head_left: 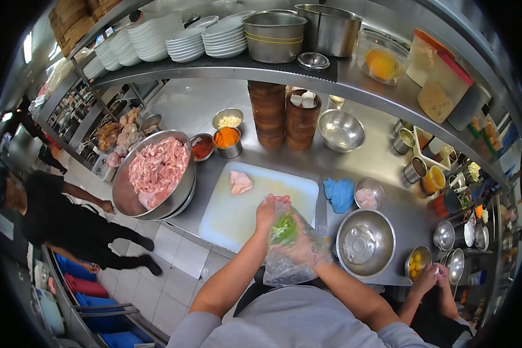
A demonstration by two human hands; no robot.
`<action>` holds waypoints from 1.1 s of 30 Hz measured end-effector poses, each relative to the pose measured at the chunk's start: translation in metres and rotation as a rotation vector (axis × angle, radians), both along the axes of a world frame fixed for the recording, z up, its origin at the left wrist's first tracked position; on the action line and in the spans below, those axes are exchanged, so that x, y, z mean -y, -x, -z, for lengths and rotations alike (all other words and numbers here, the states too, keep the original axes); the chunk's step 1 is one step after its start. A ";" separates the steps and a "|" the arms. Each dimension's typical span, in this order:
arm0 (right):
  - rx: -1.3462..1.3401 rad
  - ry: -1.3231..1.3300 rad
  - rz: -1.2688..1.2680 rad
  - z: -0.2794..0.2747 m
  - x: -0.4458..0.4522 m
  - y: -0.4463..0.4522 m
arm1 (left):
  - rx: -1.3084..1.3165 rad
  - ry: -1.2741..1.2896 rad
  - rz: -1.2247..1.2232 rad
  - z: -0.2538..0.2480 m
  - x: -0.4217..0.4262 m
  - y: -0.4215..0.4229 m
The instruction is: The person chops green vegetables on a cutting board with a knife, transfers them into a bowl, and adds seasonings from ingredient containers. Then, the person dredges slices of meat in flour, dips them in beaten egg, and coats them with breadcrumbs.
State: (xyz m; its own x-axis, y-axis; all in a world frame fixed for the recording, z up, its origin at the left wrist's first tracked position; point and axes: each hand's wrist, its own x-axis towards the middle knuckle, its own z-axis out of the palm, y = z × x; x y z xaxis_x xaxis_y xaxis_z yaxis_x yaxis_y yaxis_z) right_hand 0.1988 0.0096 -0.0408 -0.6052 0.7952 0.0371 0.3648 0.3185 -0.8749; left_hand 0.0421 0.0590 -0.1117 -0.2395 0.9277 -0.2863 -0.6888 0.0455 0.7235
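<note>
A clear plastic bag (284, 261) with chopped green pieces (284, 229) in it is between my hands, over the front edge of the counter. My left hand (267, 216) is at the bag's upper left, its fingers closed against the bag. On the right, my right hand (300, 246) shows through the plastic; its fingers are blurred by the bag. Just beyond my hands lies a white cutting board (214, 211) with a piece of raw meat (240, 182). A blue crumpled glove or cloth (339, 195) rests to the right.
Left of the board stands a large bowl of raw meat (159, 168). A steel bowl (383, 261) sits at the right. Steamer baskets (267, 116) rise behind, under a loaded shelf (214, 72). One person (58, 209) stands left; another's hands (432, 278) work at lower right.
</note>
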 end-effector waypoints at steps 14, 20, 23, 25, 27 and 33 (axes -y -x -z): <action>-0.797 0.503 0.437 -0.027 -0.017 -0.038 | 0.214 0.323 -0.210 0.026 -0.013 0.012; -0.940 0.571 0.484 -0.023 -0.018 -0.038 | 0.337 0.331 -0.367 -0.021 -0.002 0.015; -1.037 0.760 0.507 -0.013 -0.022 -0.036 | 0.326 0.196 -0.369 -0.010 0.002 0.030; -1.100 0.720 0.504 -0.021 -0.029 -0.033 | 0.208 0.166 -0.426 -0.029 0.008 0.034; -1.169 0.675 0.508 -0.021 -0.040 -0.033 | 0.167 0.136 -0.430 -0.048 0.020 0.039; -1.220 0.721 0.390 -0.012 -0.056 -0.026 | -0.077 0.022 -0.457 -0.061 0.062 0.060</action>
